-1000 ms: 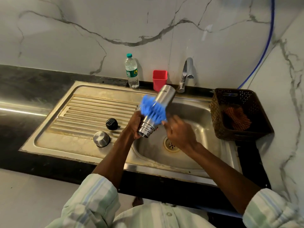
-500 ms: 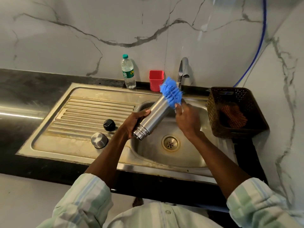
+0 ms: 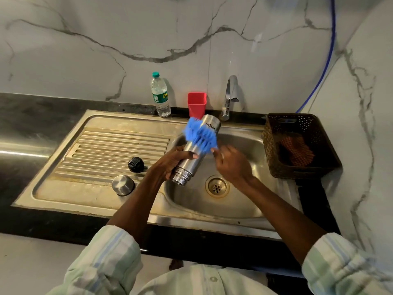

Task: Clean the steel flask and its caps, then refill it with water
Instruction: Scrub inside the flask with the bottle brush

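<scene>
Over the sink basin (image 3: pixel 244 145): steel flask (image 3: pixel 196 154), tilted, mouth end toward the person, base toward the tap (image 3: pixel 230 96).
- Left hand (image 3: pixel 170 162): fingers curled round flask near its neck.
- Right hand (image 3: pixel 231 165): pinching the blue brush (image 3: pixel 200 135), handle hidden; bristles on flask's outer wall, blurred.
- Black cap (image 3: pixel 136 164) and steel cap (image 3: pixel 123 185): on the drainboard left of basin, well apart from the flask, nothing touching them.
- Plastic water bottle (image 3: pixel 160 96), red cup (image 3: pixel 197 103): behind basin.
- Brown basket (image 3: pixel 297 145): right of basin, on the surface.
- Status, est.: outside scrub underway. Tap shows no flow. Left, prob.: caps, rinse, refill. Inside wash: can't tell.
</scene>
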`<state>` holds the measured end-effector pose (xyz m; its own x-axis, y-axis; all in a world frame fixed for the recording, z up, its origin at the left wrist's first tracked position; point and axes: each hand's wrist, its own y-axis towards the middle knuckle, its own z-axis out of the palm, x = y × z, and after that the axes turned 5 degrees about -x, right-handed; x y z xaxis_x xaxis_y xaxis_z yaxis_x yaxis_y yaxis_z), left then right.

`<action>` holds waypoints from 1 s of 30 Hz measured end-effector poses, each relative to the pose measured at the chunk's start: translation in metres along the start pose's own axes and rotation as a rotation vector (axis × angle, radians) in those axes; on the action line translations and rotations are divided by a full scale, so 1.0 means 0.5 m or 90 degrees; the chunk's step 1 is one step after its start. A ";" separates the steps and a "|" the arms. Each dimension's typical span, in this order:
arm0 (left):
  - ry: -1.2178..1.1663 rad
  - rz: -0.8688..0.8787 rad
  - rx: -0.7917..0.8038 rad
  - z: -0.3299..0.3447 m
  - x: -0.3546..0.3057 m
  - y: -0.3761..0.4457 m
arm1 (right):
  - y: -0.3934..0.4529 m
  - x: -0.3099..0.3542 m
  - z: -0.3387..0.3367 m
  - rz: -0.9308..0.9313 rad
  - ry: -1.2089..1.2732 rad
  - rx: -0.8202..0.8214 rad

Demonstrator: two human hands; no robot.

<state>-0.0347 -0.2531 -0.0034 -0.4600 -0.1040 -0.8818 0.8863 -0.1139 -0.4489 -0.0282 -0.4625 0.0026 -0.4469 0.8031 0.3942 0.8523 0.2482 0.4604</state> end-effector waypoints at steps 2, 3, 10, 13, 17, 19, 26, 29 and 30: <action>-0.012 -0.023 0.012 0.009 -0.002 -0.004 | 0.046 -0.021 -0.010 0.104 0.001 -0.034; -0.037 -0.029 0.028 0.013 -0.002 -0.005 | 0.055 -0.024 -0.013 0.120 0.000 -0.051; -0.230 0.024 0.083 -0.001 0.020 0.014 | 0.032 -0.014 -0.004 0.003 0.030 -0.054; -0.265 0.030 0.079 0.005 0.013 0.016 | 0.047 -0.011 -0.003 0.060 0.041 -0.088; -0.289 0.051 0.035 0.009 0.004 0.015 | -0.031 0.011 0.018 -0.121 0.021 -0.056; -0.295 0.042 0.033 0.009 -0.002 0.014 | 0.006 0.000 0.009 -0.076 0.014 -0.054; -0.407 0.042 0.126 0.033 0.001 0.013 | -0.040 0.003 0.023 -0.179 0.053 -0.094; -0.385 0.049 0.144 0.025 0.002 0.020 | -0.022 -0.009 0.023 -0.187 0.029 -0.064; -0.360 0.042 0.134 0.023 0.003 0.020 | 0.008 -0.006 0.014 -0.111 0.037 -0.065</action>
<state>-0.0273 -0.2657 -0.0073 -0.4130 -0.6198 -0.6673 0.9107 -0.2758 -0.3075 -0.0218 -0.4599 -0.0024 -0.6031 0.7192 0.3451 0.7297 0.3228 0.6027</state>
